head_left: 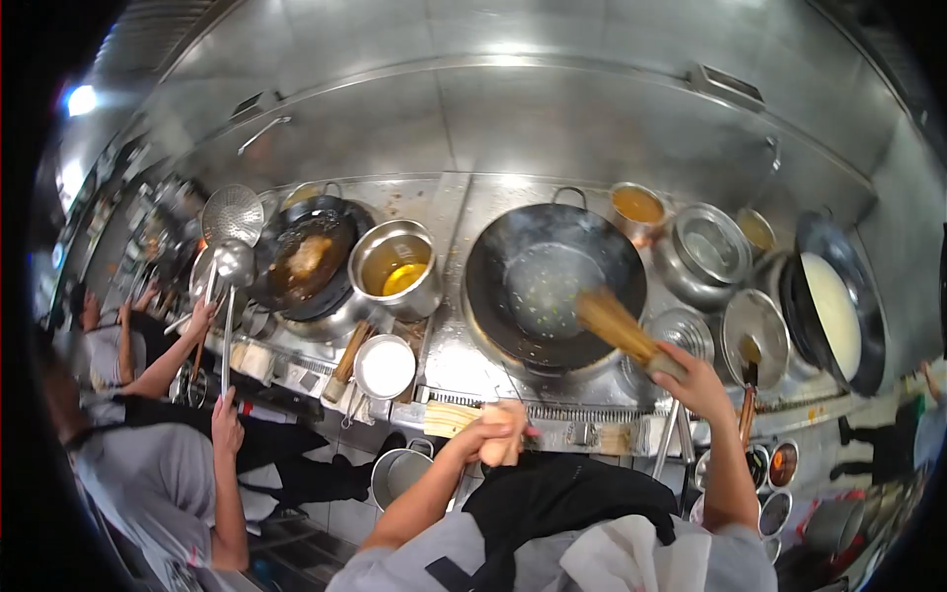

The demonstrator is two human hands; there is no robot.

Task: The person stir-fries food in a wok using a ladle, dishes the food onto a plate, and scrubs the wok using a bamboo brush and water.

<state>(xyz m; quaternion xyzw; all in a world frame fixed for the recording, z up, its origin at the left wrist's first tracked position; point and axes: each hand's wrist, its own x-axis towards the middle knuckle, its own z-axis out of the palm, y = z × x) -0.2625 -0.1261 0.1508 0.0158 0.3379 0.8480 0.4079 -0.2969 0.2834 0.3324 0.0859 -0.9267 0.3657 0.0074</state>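
Note:
My right hand (686,380) is wrapped round the handle end of a bamboo wok brush (621,326). The bristles reach over the right side of a large black wok (483,296), in which cloudy water and small green and pale bits lie. My left hand (483,436) is closed in front of the stove's near edge, below the wok. A pale pinkish thing shows at its fingers, and I cannot make out what it is. Close by lies a yellowish striped piece (449,418) on the edge.
Left of the wok stand a pot of yellow oil (434,281) and a bowl of white contents (385,365). A co-worker's hands hold a ladle (235,261) and a skimmer (233,212) near a second wok (261,286). Metal bowls (681,276), strainers and a tilted wok (868,326) are at right.

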